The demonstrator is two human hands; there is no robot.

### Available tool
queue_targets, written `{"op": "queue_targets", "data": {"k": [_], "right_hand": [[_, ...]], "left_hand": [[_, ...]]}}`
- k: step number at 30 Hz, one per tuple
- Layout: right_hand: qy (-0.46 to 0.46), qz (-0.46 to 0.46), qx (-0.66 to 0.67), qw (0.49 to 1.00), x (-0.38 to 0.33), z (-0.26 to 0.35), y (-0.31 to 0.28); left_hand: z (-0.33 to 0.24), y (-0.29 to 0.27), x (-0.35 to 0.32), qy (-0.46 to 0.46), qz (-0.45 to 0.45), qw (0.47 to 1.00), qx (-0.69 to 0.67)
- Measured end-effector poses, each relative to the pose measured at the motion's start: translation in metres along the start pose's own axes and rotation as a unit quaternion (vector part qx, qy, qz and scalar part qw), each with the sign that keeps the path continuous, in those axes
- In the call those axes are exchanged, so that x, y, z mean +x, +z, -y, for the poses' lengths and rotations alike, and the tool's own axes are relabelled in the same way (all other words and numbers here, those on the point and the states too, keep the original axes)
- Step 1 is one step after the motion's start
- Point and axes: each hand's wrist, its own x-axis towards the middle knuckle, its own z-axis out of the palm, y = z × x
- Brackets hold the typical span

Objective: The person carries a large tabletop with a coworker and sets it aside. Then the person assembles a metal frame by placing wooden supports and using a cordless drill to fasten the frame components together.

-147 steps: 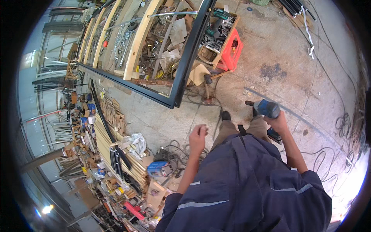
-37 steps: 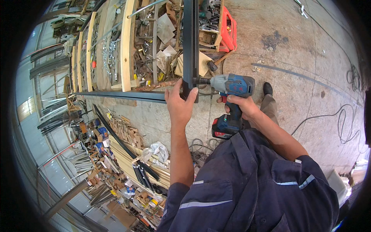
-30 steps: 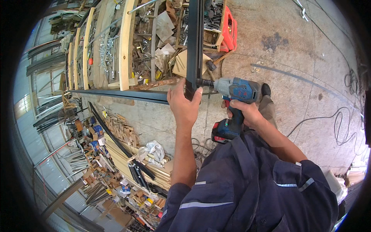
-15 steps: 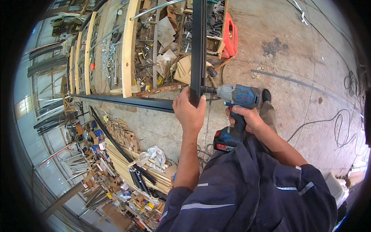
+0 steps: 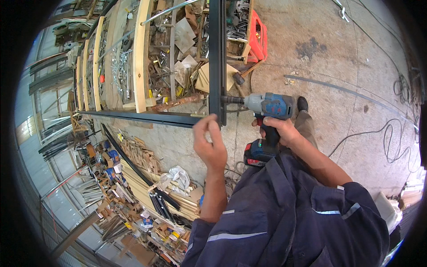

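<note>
A blue and grey cordless impact wrench (image 5: 275, 106) is gripped by its handle in my right hand (image 5: 281, 130). Its dark socket (image 5: 235, 100) points left and meets the side of a black metal upright bar (image 5: 216, 53) close to the corner. Another black metal bar (image 5: 147, 117) runs left from that corner. Just below the corner, apart from the bars, is my left hand (image 5: 210, 144), raised with curled fingers drawn together. It is slightly blurred, and I cannot make out whether anything small is between the fingertips.
Beyond the bars, wooden slats (image 5: 141, 58) surround scattered hardware. A hammer (image 5: 242, 76) lies beside a red plastic stool or crate (image 5: 258, 38). On the floor are a long grey strip (image 5: 338, 89) and a loose black cable (image 5: 360, 132). Timber boards (image 5: 138, 178) and clutter lie lower left.
My left hand has let go of the corner and moved down, its fingers curling. The impact wrench stays in my right hand at the bar. The view has shifted slightly.
</note>
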Motion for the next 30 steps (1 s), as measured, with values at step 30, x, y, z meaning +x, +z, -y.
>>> {"op": "queue_targets", "data": {"k": [30], "right_hand": [[0.005,0.103,-0.207,0.973,0.016,0.075,-0.024]], "left_hand": [[0.085,0.069,-0.037,-0.375,-0.195,0.623,-0.659]]}}
